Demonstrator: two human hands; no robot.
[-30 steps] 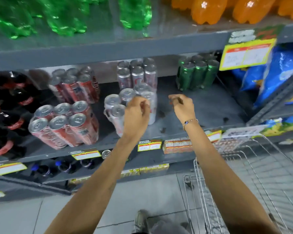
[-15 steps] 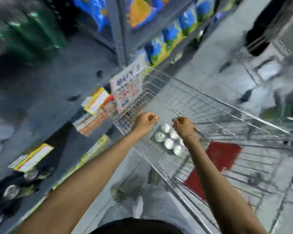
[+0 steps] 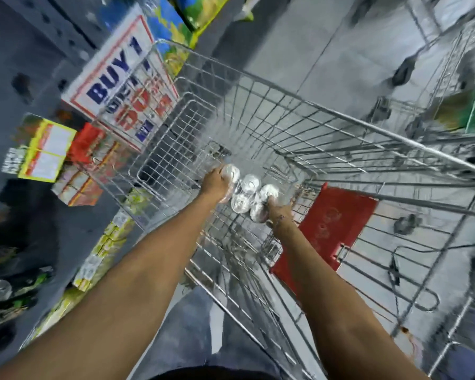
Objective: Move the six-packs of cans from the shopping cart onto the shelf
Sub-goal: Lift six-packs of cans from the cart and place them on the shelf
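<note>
A six-pack of silver-topped cans [image 3: 246, 193] stands on the floor of the wire shopping cart [image 3: 307, 105]. Both my arms reach down into the cart. My left hand [image 3: 215, 185] wraps around the pack's left end, fingers curled over a can. My right hand [image 3: 278, 212] presses on the pack's right end, fingers touching the near cans. The pack rests on the cart floor. The grey shelf [image 3: 17, 50] is at the left of the view, its cans out of sight.
A red child-seat flap [image 3: 329, 229] hangs at the cart's near end. A "BUY 1" sign [image 3: 121, 80] and yellow price tags [image 3: 45, 150] line the shelf edge. Another cart [image 3: 455, 67] stands at the upper right on the tiled floor.
My view swung from the shelf down into the cart. Both hands left the shelf, dropped into the cart and closed on the ends of the six-pack.
</note>
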